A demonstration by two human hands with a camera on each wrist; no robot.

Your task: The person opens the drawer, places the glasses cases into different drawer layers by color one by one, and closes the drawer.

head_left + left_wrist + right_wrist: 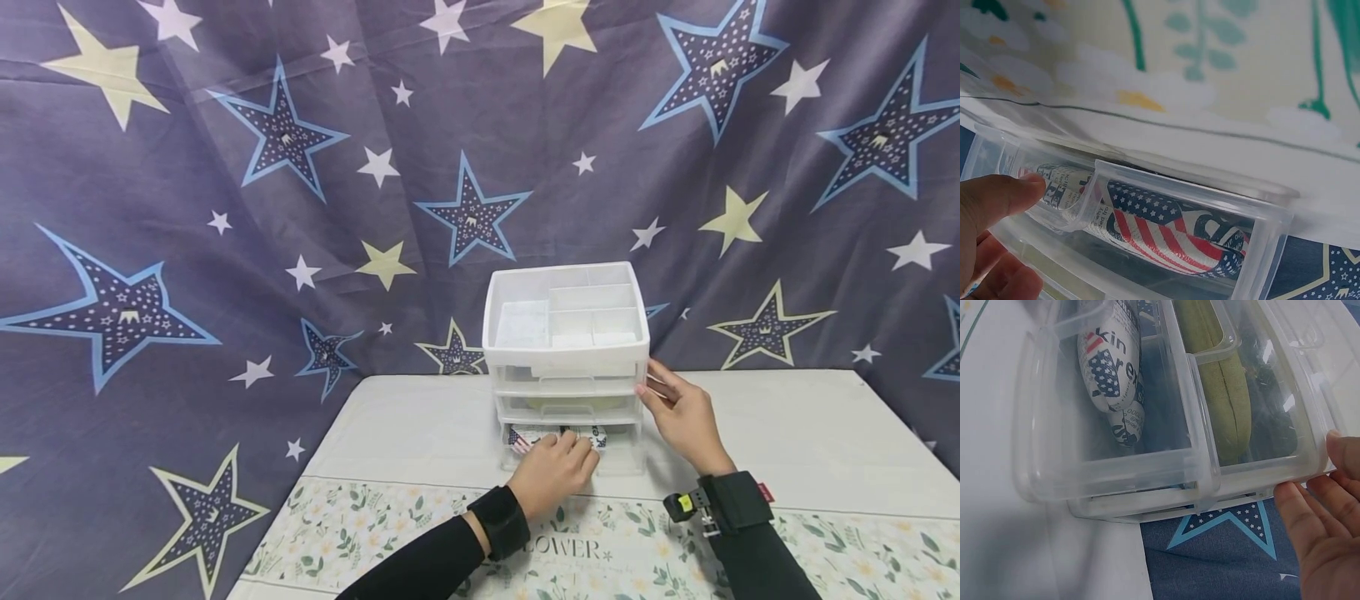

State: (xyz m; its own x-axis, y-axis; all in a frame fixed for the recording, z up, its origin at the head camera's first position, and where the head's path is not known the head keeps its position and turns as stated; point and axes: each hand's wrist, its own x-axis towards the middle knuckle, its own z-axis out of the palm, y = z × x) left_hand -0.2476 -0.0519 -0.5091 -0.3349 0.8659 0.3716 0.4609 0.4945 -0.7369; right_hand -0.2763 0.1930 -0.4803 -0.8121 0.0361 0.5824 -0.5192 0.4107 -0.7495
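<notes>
A white plastic drawer organizer (566,354) with clear drawers stands on the table. Its bottom drawer (622,454) is pulled out, and inside lies a soft, elongated item with flag and newsprint patterns (1166,234). My left hand (555,471) grips the front of that drawer, with the thumb (1007,197) at the handle cutout and the other fingers bent on the opposite side. On the organizer's right side rests my right hand (682,417). Its fingers are fairly straight against the side wall and its thumb touches the front edge. In the middle drawer, a green fabric item (1225,394) shows through the clear plastic.
Atop the organizer is a divided tray (592,296) with several compartments. A floral-printed strip (375,533) runs along the front of the white table (780,433). Behind hangs a dark star-patterned curtain (375,100). A small device (682,504) sits on the right wrist strap.
</notes>
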